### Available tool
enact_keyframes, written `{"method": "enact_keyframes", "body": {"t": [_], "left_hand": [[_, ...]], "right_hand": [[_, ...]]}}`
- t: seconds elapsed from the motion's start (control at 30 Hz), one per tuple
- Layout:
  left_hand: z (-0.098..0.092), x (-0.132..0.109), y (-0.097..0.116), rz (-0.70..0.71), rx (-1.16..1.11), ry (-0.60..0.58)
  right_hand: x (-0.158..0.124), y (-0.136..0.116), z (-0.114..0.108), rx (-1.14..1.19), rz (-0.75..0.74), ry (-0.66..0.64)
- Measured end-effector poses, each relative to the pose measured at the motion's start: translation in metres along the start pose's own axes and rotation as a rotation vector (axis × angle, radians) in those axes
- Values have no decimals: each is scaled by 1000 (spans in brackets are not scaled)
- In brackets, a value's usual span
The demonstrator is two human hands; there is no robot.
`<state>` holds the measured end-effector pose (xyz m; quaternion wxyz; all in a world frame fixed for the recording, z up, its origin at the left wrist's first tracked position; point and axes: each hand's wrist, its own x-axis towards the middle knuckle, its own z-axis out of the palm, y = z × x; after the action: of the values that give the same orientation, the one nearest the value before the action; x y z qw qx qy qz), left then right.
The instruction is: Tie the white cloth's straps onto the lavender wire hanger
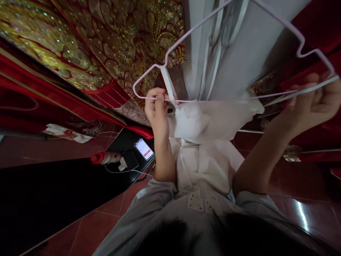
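A pale pink clothes hanger [202,23] spans the view in front of me. From it hangs a white strappy garment [210,117], one thin strap looped over the hanger's left notch. My left hand [157,105] pinches the hanger's lower bar beside that strap. At the hanger's right end, my right hand [317,96] is curled round the other white strap [309,89], which is drawn out sideways close to the hanger's corner. Some of the right fingers are blurred and partly hidden behind the strap.
Red garments with gold sequins [149,32] hang at the left and ahead. Behind the hanger are pale doors with long handles [213,64]. A black table [66,192] at the lower left bears a lit phone [145,149], a red-capped bottle [102,158] and a cable.
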<state>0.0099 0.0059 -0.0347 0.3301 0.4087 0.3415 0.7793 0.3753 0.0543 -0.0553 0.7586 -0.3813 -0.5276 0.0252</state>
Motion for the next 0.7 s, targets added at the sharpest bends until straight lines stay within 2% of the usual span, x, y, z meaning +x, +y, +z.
{"method": "enact_keyframes", "body": {"t": [0.07, 0.13, 0.23, 0.37, 0.6, 0.7], "left_hand": [[0, -1, -2, -1, 9, 2], [1, -1, -2, -12, 24, 9], [2, -2, 0, -39, 34, 10], [4, -1, 2, -31, 57, 44], [6, -2, 4, -53, 148, 117], [4, -2, 7, -80, 157, 124]], "right_hand": [[16, -7, 11, 104, -176, 16], [27, -24, 26, 101, -216, 10], [38, -55, 35, 64, -157, -63], [41, -86, 29, -127, -111, -211], [40, -116, 36, -348, -161, -380], [37, -125, 41, -353, -168, -418]]}}
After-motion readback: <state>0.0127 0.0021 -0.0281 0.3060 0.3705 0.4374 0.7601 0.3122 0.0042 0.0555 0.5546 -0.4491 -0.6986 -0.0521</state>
